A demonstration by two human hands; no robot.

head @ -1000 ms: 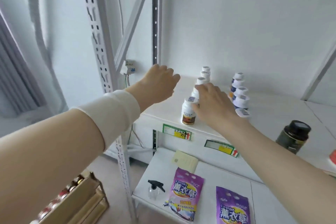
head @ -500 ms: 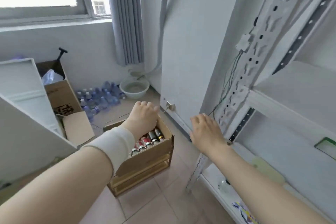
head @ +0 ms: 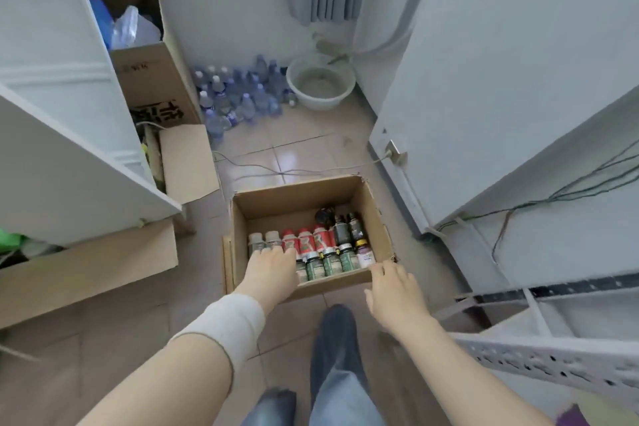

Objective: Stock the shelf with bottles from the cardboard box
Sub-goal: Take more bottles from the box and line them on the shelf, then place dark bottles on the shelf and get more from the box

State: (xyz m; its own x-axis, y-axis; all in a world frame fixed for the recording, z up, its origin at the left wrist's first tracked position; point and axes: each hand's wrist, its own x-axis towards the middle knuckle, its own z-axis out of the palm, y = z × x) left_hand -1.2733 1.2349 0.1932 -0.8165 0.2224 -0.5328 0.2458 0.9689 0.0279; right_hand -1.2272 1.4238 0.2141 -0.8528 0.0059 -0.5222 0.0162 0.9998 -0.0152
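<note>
An open cardboard box [head: 297,197] stands on the tiled floor in front of me, with several bottles packed along its near side: grey-capped bottles [head: 263,241] at the left, red ones [head: 306,243] in the middle, green-labelled ones [head: 328,263] in front, dark ones [head: 347,228] at the right. My left hand [head: 271,270] reaches into the box, fingers spread over the grey and red bottles. My right hand [head: 394,290] hovers with straight fingers at the box's near right corner, holding nothing. The metal shelf [head: 553,356] is at the lower right.
Water bottles [head: 235,97] and a basin [head: 321,85] lie on the floor beyond the box. A tall carton [head: 152,73] and a white cabinet [head: 62,114] stand at the left, a flat carton [head: 90,266] below it. A cable [head: 276,171] crosses the tiles. My legs [head: 332,373] are below.
The view turned from the shelf down to the floor box. Both hands left the shelf bottles and dropped to the box; the left hand now reaches inside it.
</note>
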